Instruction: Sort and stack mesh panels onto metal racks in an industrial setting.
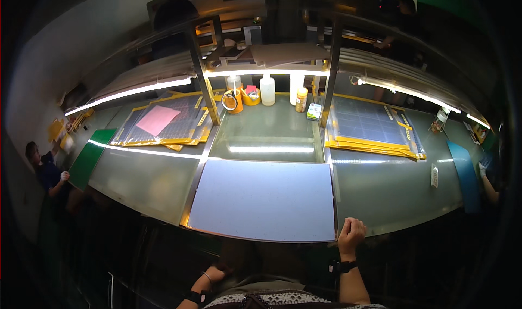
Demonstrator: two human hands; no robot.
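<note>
The right hand (352, 232) is curled closed beside the pale blue sheet (263, 200), lower centre of the frame; whether the left hand (216, 273) is closed cannot be told. A careless knock could skew the sheet. Marking on the small white block (434, 176), right, is unreadable.

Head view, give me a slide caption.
Bare right hand beside the near right corner of a pale blue rectangular sheet on a glossy grey-green worktop.

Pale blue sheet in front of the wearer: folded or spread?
Spread: the pale blue sheet shows one unbroken face, four corners visible, no fold line across it.
</note>
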